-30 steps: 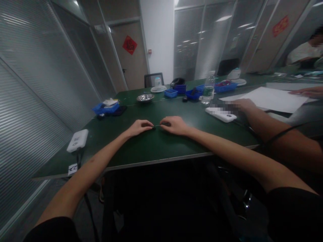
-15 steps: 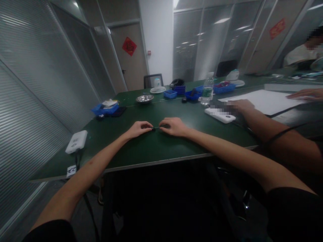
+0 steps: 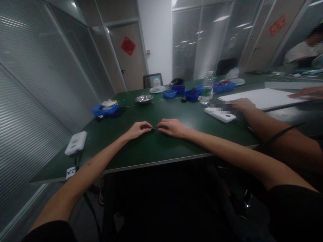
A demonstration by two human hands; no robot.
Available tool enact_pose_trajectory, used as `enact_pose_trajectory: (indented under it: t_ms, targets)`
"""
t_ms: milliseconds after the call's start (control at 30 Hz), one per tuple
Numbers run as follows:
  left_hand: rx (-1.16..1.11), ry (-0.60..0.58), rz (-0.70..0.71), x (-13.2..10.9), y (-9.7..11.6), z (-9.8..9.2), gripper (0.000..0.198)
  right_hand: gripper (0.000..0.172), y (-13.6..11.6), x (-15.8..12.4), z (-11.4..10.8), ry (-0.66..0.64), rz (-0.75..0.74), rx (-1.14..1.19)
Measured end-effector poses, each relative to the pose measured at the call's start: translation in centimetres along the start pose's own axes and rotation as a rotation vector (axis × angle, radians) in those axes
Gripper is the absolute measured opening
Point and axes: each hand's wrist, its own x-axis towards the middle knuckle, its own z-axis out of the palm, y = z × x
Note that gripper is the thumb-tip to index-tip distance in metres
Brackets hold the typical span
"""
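My left hand (image 3: 138, 129) rests near the table top with its fingertips closed on a small black piece (image 3: 152, 129), too small to name. Facing it from the right, my right hand (image 3: 172, 127) pinches a thin, light rod-like piece (image 3: 155, 128) that reaches toward the black piece. Whether the rod enters the black piece or only touches it, I cannot tell. Both hands are over the dark green table (image 3: 161, 151), a short gap between their fingertips.
Left stand a white power bank (image 3: 76, 143) with a cable and a blue tray (image 3: 104, 110). Behind are a metal bowl (image 3: 144, 98), blue bins (image 3: 170, 93) and a water bottle (image 3: 207, 89). A co-worker's arm (image 3: 272, 131) lies at right beside another white device (image 3: 220, 115) and white sheets (image 3: 264, 98).
My right hand has moved slightly left, so the gap between my fingertips is narrower. My left hand holds the black piece as before.
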Motion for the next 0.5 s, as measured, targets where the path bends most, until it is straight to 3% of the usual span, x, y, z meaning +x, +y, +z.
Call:
enact_pose_trajectory:
  t_ms: [333,500]
  targets:
    - [-0.025,-0.052,0.028,0.40,0.27,0.43,0.042,0.031,0.10,0.32,0.52,0.030,-0.043,0.037]
    - [-0.030,-0.063,0.042,0.24,0.25,0.40,0.039,0.030,0.45,0.88,0.78,0.011,0.019,0.261]
